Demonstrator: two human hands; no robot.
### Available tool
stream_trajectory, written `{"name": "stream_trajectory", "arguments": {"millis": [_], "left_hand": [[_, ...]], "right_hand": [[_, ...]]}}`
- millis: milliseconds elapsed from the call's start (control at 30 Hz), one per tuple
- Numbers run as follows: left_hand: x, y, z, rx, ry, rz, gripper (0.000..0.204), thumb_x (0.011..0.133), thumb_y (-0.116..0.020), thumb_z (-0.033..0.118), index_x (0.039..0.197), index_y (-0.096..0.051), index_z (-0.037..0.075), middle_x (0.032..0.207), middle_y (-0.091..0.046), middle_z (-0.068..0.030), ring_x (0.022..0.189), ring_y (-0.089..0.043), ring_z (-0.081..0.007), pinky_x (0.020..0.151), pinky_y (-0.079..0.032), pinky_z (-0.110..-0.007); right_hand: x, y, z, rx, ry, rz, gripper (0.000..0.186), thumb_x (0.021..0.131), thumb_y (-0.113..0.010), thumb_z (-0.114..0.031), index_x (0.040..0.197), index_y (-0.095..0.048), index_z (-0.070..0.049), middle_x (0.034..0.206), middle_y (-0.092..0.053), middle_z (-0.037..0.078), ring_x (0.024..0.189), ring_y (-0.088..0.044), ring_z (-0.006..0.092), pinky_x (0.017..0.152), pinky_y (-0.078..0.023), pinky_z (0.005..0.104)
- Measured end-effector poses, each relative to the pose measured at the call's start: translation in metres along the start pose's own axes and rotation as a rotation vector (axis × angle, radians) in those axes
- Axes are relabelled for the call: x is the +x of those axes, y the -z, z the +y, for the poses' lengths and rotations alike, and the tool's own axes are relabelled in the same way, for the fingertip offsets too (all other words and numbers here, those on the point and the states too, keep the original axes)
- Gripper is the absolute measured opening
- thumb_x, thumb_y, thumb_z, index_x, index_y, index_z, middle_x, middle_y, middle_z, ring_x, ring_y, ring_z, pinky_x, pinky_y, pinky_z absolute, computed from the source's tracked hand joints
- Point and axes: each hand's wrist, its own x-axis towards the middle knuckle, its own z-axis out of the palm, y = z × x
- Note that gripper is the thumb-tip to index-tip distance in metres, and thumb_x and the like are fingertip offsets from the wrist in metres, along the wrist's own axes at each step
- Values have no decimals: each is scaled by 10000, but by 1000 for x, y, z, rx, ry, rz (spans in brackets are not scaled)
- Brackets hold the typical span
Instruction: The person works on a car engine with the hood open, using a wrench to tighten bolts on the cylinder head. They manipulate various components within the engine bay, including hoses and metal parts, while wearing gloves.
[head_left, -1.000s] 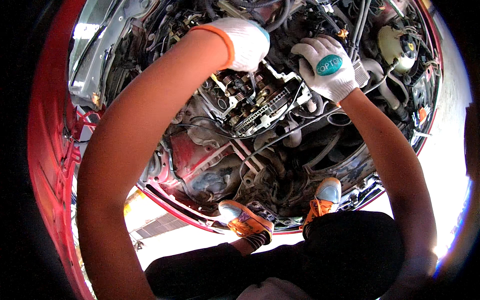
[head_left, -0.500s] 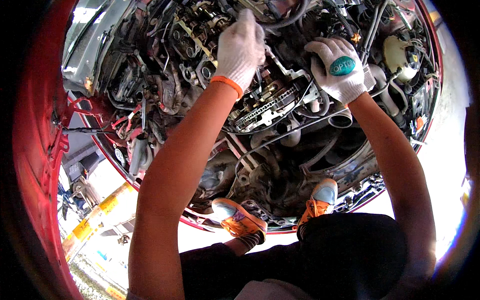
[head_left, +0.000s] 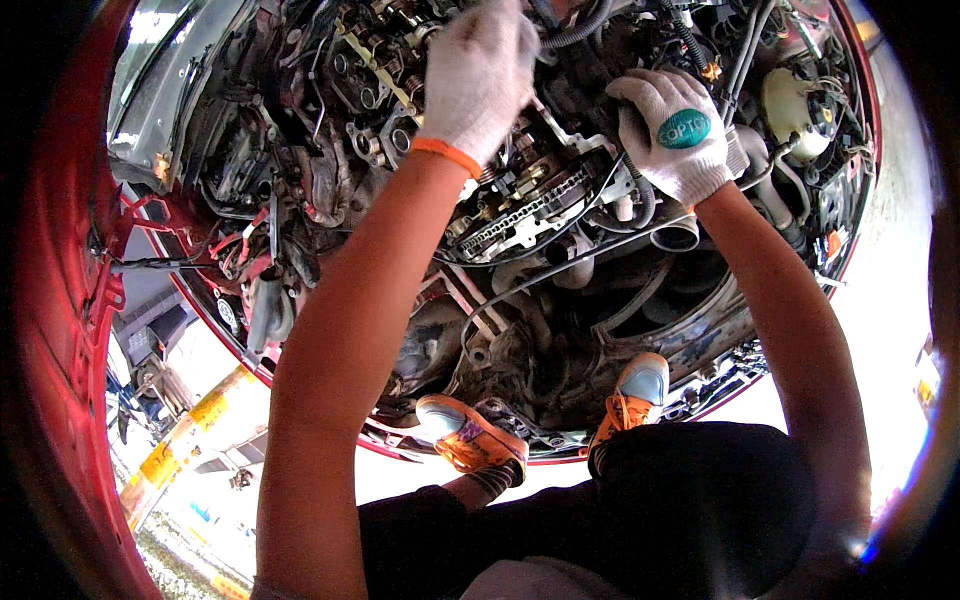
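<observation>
Both gloved hands work above the exposed timing chain (head_left: 520, 215) — the left hand (head_left: 478, 75) reaches deeper, grip hidden; the right hand (head_left: 672, 135) clenches a black hose (head_left: 640, 205), apparently steadying it.

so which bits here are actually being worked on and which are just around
In hand:
- left hand, gloved, on the top of the engine
- right hand, gloved, on a black hose
- timing chain, exposed between them

Just around:
- white reservoir
- red car body
- orange shoes
</observation>
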Motion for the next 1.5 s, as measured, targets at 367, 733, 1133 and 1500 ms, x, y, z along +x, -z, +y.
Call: {"name": "stream_trajectory", "arguments": {"millis": [367,733,1133,1500], "left_hand": [[-27,-21,-18,36,-163,-134,444,1140,-598,376,862,-642,34,731,-559,30,647,-459,-55,594,-395,-240],[-3,-33,-21,-99,94,55,502,1114,-596,496,774,-563,129,603,-463,48,468,-382,-78,468,-286,-293],[12,-18,-22,-248,282,277,506,1128,-527,492,766,-485,142,570,-372,38,460,-345,-128,488,-291,-329],[23,-7,-25,-160,410,159,517,1131,-511,481,726,-462,164,580,-321,25,461,-261,-150,498,-227,-357]], "right_hand": [[-3,-3,2,-18,-20,4,315,870,-725,-200,1182,-707,-164,1171,-748,86,1137,-707,333,1064,-527,477],[-5,-2,2,1,-1,42,321,860,-739,-190,1177,-713,-147,1142,-742,90,1108,-711,321,1041,-546,468],[-5,-1,0,6,-22,24,323,884,-724,-205,1202,-709,-152,1165,-738,91,1131,-706,319,1057,-539,465],[-7,-5,2,-5,-8,90,305,856,-714,-203,1156,-717,-154,1053,-728,72,1070,-706,310,1027,-537,455]]}}
